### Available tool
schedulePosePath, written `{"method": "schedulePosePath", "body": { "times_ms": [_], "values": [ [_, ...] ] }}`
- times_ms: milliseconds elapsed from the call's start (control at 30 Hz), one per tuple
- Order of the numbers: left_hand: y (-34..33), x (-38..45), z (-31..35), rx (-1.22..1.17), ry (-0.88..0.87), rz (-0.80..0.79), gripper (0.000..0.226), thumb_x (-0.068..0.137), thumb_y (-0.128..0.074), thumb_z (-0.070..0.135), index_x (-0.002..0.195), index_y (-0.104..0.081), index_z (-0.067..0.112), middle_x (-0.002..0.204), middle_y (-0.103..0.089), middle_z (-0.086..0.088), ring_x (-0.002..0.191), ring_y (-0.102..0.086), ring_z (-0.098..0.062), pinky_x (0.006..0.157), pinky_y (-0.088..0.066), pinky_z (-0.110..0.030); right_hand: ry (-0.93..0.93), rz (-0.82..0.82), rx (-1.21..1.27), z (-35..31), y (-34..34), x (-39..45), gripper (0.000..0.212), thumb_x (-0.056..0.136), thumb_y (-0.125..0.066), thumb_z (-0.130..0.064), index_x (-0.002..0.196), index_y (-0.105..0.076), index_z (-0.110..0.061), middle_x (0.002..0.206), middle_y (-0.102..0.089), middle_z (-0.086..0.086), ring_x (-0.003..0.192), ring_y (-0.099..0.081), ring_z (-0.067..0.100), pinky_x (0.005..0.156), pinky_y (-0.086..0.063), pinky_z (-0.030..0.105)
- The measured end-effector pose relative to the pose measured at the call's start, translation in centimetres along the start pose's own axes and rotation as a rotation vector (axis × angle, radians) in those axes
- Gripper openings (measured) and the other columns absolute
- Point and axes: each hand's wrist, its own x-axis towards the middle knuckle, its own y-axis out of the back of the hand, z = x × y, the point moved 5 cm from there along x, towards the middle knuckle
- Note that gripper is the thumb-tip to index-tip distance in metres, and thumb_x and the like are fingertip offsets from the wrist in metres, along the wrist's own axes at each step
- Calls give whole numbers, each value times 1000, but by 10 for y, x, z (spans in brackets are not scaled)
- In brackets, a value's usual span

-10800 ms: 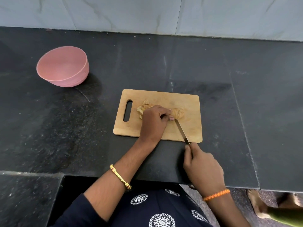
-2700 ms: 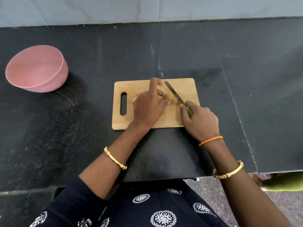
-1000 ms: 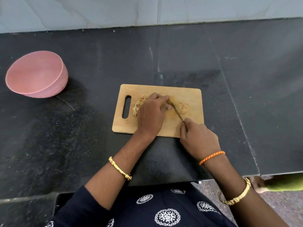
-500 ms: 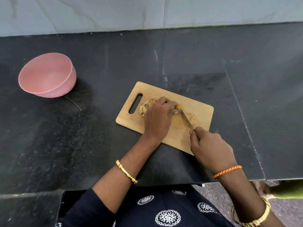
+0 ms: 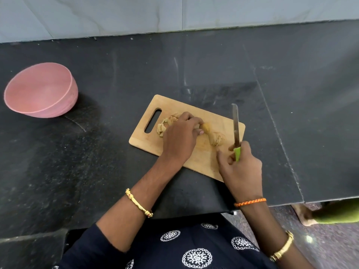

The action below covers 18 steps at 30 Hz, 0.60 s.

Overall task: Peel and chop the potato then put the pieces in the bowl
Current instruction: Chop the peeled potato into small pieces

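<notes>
A wooden cutting board (image 5: 202, 160) lies skewed on the black counter. My left hand (image 5: 180, 136) presses down on the potato (image 5: 205, 127) at the board's middle, hiding most of it. A cut potato piece (image 5: 217, 139) lies just right of that hand. Peels (image 5: 165, 125) are heaped near the board's handle slot. My right hand (image 5: 240, 164) holds a green-handled knife (image 5: 236, 129) lifted off the potato, blade pointing away over the board's right end. The pink bowl (image 5: 64, 105) stands far left, nothing visible in it.
The black stone counter (image 5: 97, 162) runs to a pale tiled wall at the back. Its front edge passes just below the board. A seam crosses the counter right of the board. Someone's foot and green garment (image 5: 330, 214) show on the floor at lower right.
The knife has come out of the potato and swung right, blade now pointing away. A cut piece lies apart on the board. My left hand stays on the potato.
</notes>
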Motion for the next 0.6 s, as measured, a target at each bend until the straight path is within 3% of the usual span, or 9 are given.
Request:
{"method": "schedulePosePath", "body": {
  "times_ms": [100, 200, 300, 500, 600],
  "values": [
    [3, 5, 2, 23, -21, -113, 21, 82, -69, 23, 102, -64, 19, 102, -60, 8, 83, -53, -7, 72, -47, -30, -55, -59, -2, -1, -7, 11, 47, 74, -75, -42, 98, -41, -19, 75, -58, -3, 75, -58, 22, 67, -50, 38],
    [6, 15, 4, 23, -72, -257, 35, 80, -69, 16, 113, -60, 20, 98, -63, 6, 90, -56, -12, 75, -44, -28, -11, -79, -34, -8, -14, 25, 40, 77, -73, -37, 99, -52, -12, 83, -59, 0, 87, -59, 26, 73, -50, 41],
    [8, 22, 3, 49, -129, -344, 32, 80, -68, 17, 111, -66, 22, 96, -62, 6, 90, -57, -14, 74, -45, -31, 23, -77, -47, -9, -17, 35, 32, 80, -70, -32, 94, -55, -9, 90, -64, 8, 89, -60, 30, 74, -50, 43],
    [10, 16, -3, 21, -153, -321, 26, 83, -65, 18, 108, -69, 23, 101, -63, 7, 86, -56, -11, 70, -45, -29, 64, -101, -28, -12, -11, 46, 29, 79, -73, -24, 100, -59, -8, 83, -62, 2, 89, -60, 28, 75, -49, 38],
    [9, 12, -3, 11, -128, -286, 27, 81, -68, 23, 108, -69, 23, 102, -65, 8, 88, -58, -12, 70, -46, -29, 115, -154, -64, -15, -11, 54, 32, 81, -71, -20, 110, -61, -12, 93, -67, 6, 98, -60, 29, 84, -48, 39]
  ]
}}
